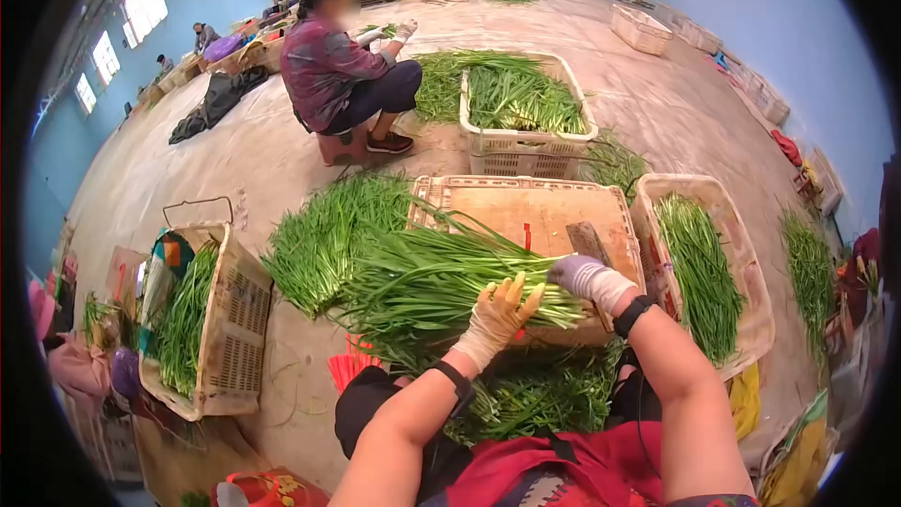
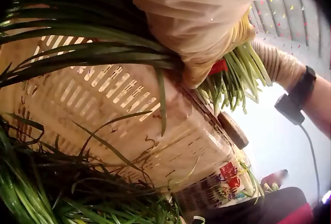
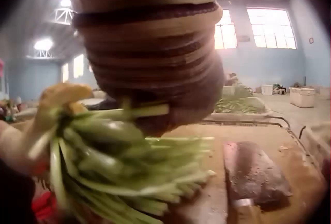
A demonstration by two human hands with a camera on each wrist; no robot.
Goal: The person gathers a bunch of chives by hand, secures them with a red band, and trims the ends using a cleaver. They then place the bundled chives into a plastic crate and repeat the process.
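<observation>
A long-leaved bunch of green stalks (image 1: 441, 268) lies across the near side of a wooden board (image 1: 507, 207), leaves to the left and pale ends to the right. My gloved left hand (image 1: 497, 314) grips it near the pale ends; the left wrist view shows that hand (image 2: 201, 22) curled round the bunch, beside a bit of red. My right hand (image 1: 591, 280), in a glove with greyish-purple fingers, holds stalks at the pale ends; its fingertips are partly hidden in the right wrist view. A flat dark blade (image 3: 256, 175) rests on the board beyond the stalks.
Loose greens (image 1: 328, 239) are heaped left of the board, with more below it. Crates of greens stand left (image 1: 239, 329), right (image 1: 751, 319) and beyond the board (image 1: 526, 143). A seated person (image 1: 328, 66) works ahead. Red strips (image 1: 352, 363) lie near my left knee.
</observation>
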